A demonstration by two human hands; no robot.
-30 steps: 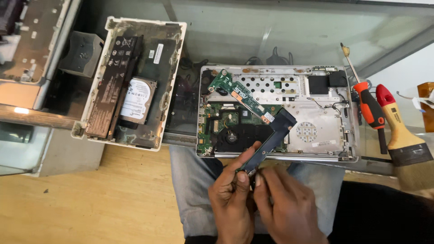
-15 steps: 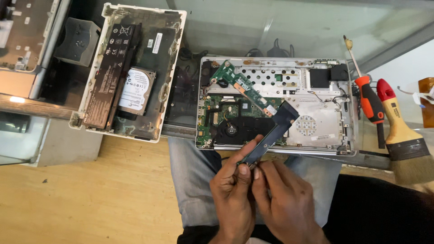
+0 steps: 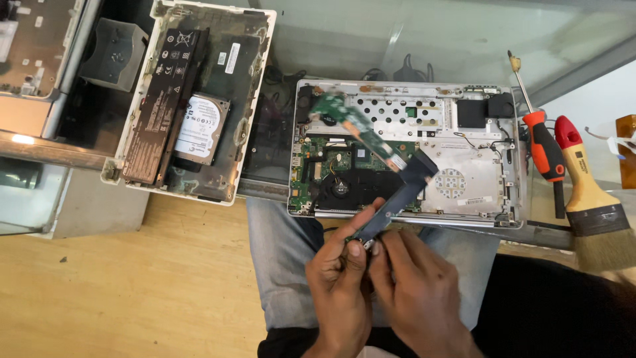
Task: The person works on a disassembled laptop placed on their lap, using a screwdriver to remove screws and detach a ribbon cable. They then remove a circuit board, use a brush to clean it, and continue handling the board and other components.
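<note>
Flat cable (image 3: 397,199) is pinched by both left hand (image 3: 339,285) and right hand (image 3: 414,292), its 1 o'clock end on the open laptop (image 3: 464,192).

Laptop chassis (image 3: 477,192) showing white/silver w/ green circuit board (image 3: 318,166) inside. Ribbon cable (image 3: 397,199) looking dark blue-grey. Second shell (image 3: 255,79) showing off-white, grimy, w/ black battery (image 3: 156,113) & silver drive (image 3: 199,129). Screwdriver (image 3: 544,152) showing red/black; brush (image 3: 586,185) showing red & tan handle, pale bristles. Jeans (image 3: 278,258) looking light blue; floor (image 3: 132,292) looking tan wood-grain.
</note>
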